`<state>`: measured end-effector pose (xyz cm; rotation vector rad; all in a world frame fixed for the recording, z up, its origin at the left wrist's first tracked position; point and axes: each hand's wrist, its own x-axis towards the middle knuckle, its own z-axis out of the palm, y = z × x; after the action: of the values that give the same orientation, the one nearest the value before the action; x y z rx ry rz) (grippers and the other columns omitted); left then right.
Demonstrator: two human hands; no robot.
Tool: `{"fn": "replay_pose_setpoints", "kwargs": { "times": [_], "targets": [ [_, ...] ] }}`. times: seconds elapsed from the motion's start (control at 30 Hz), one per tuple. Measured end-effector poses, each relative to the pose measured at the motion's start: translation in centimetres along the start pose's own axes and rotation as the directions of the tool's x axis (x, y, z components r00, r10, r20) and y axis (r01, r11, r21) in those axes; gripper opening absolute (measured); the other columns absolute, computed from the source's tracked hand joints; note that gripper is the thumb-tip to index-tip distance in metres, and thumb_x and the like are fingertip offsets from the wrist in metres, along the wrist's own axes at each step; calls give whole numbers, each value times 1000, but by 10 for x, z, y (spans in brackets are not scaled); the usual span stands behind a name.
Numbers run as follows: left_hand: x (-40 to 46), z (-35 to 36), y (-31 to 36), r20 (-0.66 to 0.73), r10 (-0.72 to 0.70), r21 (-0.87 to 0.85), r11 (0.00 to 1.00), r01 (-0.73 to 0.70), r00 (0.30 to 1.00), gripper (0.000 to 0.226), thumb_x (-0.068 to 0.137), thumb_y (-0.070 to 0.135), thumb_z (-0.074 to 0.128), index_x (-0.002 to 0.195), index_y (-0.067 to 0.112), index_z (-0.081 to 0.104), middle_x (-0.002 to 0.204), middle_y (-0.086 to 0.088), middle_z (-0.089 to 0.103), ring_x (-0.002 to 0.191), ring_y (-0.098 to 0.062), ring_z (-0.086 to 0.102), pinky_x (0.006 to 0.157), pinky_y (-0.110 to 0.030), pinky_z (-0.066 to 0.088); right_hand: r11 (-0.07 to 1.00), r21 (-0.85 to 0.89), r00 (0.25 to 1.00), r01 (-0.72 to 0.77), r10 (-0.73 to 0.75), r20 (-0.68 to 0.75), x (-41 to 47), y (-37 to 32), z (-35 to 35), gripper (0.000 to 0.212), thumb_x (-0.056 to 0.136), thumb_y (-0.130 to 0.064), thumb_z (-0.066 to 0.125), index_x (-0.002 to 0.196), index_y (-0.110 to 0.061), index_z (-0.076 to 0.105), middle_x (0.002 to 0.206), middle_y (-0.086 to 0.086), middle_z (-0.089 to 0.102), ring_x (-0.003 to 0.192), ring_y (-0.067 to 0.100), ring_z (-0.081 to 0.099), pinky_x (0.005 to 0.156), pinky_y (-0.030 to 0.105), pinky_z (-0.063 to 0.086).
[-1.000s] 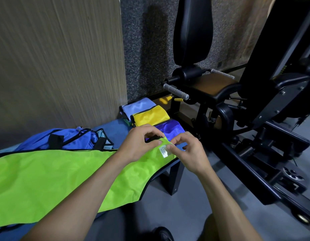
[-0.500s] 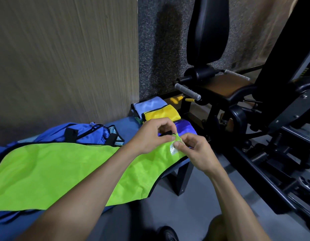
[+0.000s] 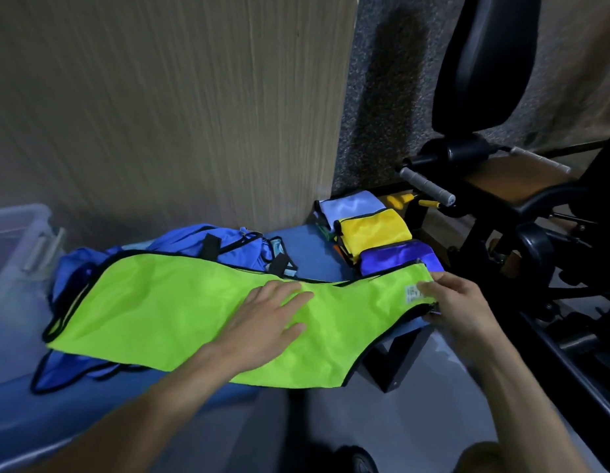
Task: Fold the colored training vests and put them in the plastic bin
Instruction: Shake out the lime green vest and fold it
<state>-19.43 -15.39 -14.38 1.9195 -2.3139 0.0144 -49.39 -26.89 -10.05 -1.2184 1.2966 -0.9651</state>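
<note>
A lime-green vest (image 3: 180,312) with black trim lies stretched along the blue bench (image 3: 303,247). My left hand (image 3: 269,314) rests flat on its middle, fingers straight. My right hand (image 3: 457,308) pinches the vest's right end beside its white label. Unfolded blue vests (image 3: 225,244) are heaped behind the green one. Three folded vests sit at the bench's far right: light blue (image 3: 351,206), yellow (image 3: 372,230), purple (image 3: 396,257). A clear plastic bin (image 3: 20,240) stands at the far left, blurred.
A wood-panelled wall (image 3: 160,114) rises right behind the bench. A black exercise machine (image 3: 522,186) with a brown seat and grey-gripped handles fills the right side. Grey floor lies below the bench's front edge.
My left hand let go of the vest's right end and moved left, now lying flat on the middle. The right hand still holds the end. The view swung left, revealing the bin.
</note>
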Motion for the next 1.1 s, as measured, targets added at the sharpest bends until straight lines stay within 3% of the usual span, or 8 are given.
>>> {"fn": "replay_pose_setpoints", "kwargs": {
  "times": [0.17, 0.33, 0.43, 0.53, 0.67, 0.83, 0.93, 1.1],
  "targets": [
    [-18, 15, -34, 211, 4, 79, 997, -21, 977, 66, 102, 70, 11, 157, 45, -15, 165, 13, -25, 152, -18, -27, 124, -48, -13, 998, 52, 998, -31, 34, -51, -13, -18, 2, 20, 97, -2, 58, 80, -9, 67, 71, 6, 60, 61, 15, 51, 54, 23, 47],
    [-19, 11, -33, 135, 25, -8, 1000, -24, 991, 65, 103, 68, 18, 161, 43, 1, 169, 11, -13, 155, -16, -18, 126, -45, -8, 999, -1, 998, 41, -41, -40, -34, -39, 27, 18, 98, -4, 57, 87, -10, 71, 79, 7, 68, 66, 15, 59, 61, 24, 52],
    [-24, -9, -36, -30, -5, -232, 973, -2, 1000, 52, 104, 55, 41, 152, 34, 41, 160, 12, 33, 148, -10, 25, 123, -37, 23, 980, -106, 985, 169, -170, -3, -46, -57, 61, 18, 94, -2, 59, 92, -9, 75, 77, 9, 73, 66, 22, 63, 65, 33, 52],
    [-31, -39, -34, -202, -158, -648, 762, -11, 967, 17, 101, 32, 60, 110, 24, 73, 106, 18, 68, 99, 0, 62, 88, -28, 51, 931, -254, 965, 263, -252, 74, -51, -76, 112, 20, 91, -3, 62, 107, -10, 72, 66, 7, 67, 45, 14, 57, 52, 29, 49],
    [-43, -68, -49, -271, -381, -873, 485, -59, 884, 14, 100, 21, 62, 89, 19, 71, 78, 13, 68, 74, -8, 64, 69, -29, 51, 797, -436, 904, 419, -321, 282, -60, -92, 207, 31, 75, -30, 63, 102, -17, 71, 60, 9, 67, 58, 28, 66, 62, 42, 57],
    [-62, -78, -105, -173, -739, -972, 234, 7, 651, 21, 100, 10, 58, 84, 12, 73, 66, 3, 64, 63, -16, 58, 59, -30, 52, 594, -602, 844, 533, -327, 425, -66, -93, 321, 22, 86, -30, 70, 97, -10, 71, 85, 14, 70, 95, 39, 63, 73, 36, 46],
    [-75, -67, -136, 12, -814, -986, 87, 142, 581, 32, 103, 18, 51, 78, 17, 71, 70, -2, 65, 71, -25, 63, 68, -44, 61, 607, -606, 848, 514, -256, 463, -69, -86, 374, 45, 89, -29, 69, 126, -5, 61, 124, 21, 66, 119, 38, 59, 95, 38, 48],
    [-92, -62, -165, 161, -852, -983, -90, 163, 499, 37, 105, 29, 48, 83, 18, 75, 76, -2, 72, 72, -22, 68, 68, -41, 61, 658, -570, 847, 491, -209, 489, -65, -70, 422, 47, 87, -29, 67, 130, -11, 58, 129, 16, 64, 126, 34, 54, 98, 37, 45]
  ]
}}
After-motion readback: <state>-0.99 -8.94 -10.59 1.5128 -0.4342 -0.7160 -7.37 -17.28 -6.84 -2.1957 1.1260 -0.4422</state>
